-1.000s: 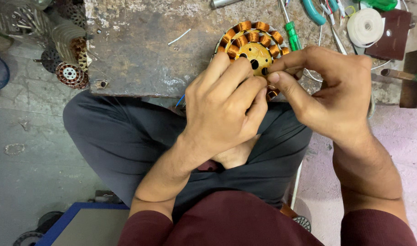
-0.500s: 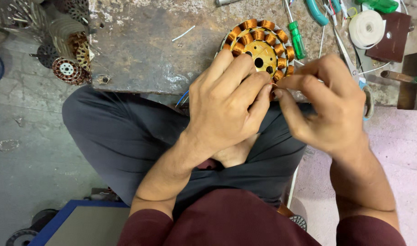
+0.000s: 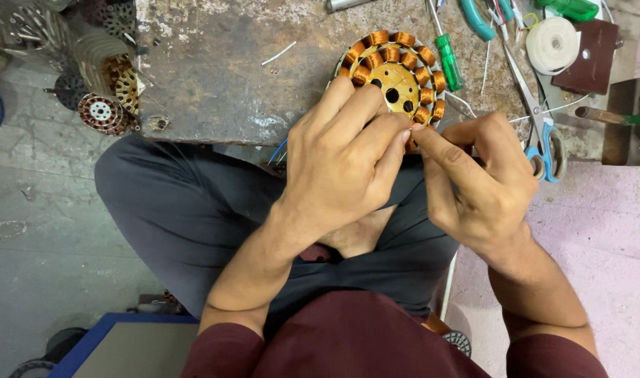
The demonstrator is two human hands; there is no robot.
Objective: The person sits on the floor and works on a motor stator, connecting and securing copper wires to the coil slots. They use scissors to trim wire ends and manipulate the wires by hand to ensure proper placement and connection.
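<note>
Both hands meet at the near edge of a round motor stator [image 3: 397,77] wound with copper-coloured coils. Fingers of the left hand [image 3: 344,164] are curled over the stator's near rim, with the thumb and forefinger tips pressed together at its lower right edge; what they pinch is too small to make out, so I cannot tell whether they grip a wire or only touch the coil. Just to the right, the right hand [image 3: 484,185] points its forefinger and thumb inward so that their tips touch the left fingertips at the same spot on the rim, closed to a narrow pinch. Most of the stator shows beyond the left knuckles, lying flat on a worn metal-topped bench [image 3: 215,77] whose edge sits above the person's lap. Beyond the right hand, a green-handled screwdriver [image 3: 447,59] lies just beside the stator, and further right lie blue-handled scissors [image 3: 544,136], a roll of white tape [image 3: 552,43] and a dark brown block [image 3: 593,59]. Far off to the left of the left hand, beside the bench, several other stator cores [image 3: 103,105] are piled on the floor.
</note>
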